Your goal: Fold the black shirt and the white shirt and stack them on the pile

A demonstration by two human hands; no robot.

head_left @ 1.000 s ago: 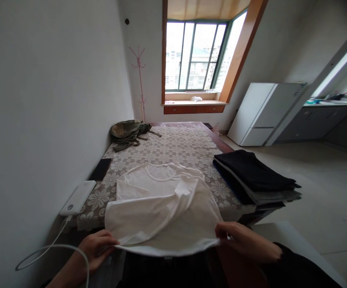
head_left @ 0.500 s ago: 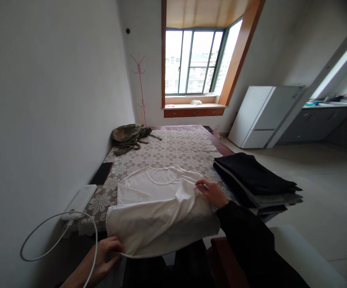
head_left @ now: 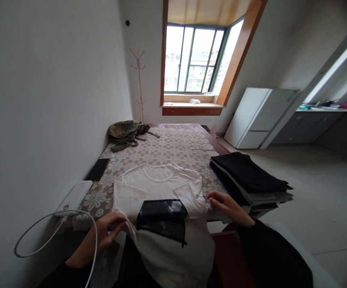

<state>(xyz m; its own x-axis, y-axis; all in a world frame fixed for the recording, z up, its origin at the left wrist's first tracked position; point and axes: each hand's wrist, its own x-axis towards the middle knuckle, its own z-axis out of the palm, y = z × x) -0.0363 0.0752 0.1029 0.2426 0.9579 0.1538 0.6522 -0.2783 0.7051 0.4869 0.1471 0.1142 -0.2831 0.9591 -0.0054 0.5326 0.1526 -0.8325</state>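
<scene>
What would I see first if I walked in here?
The white T-shirt with a black patch, spread on the flowered table, both hands at its edges: left hand, right hand. Then the dark folded clothes stacked at the right, and the bright window behind.

Folded dark clothes, green backpack, power bank, fridge

One white shirt, one folded clothes stack, two hands.

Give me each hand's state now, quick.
Left hand: pinching the white shirt's left edge.
Right hand: fingers resting on the shirt's right edge; grip cannot be told.
</scene>
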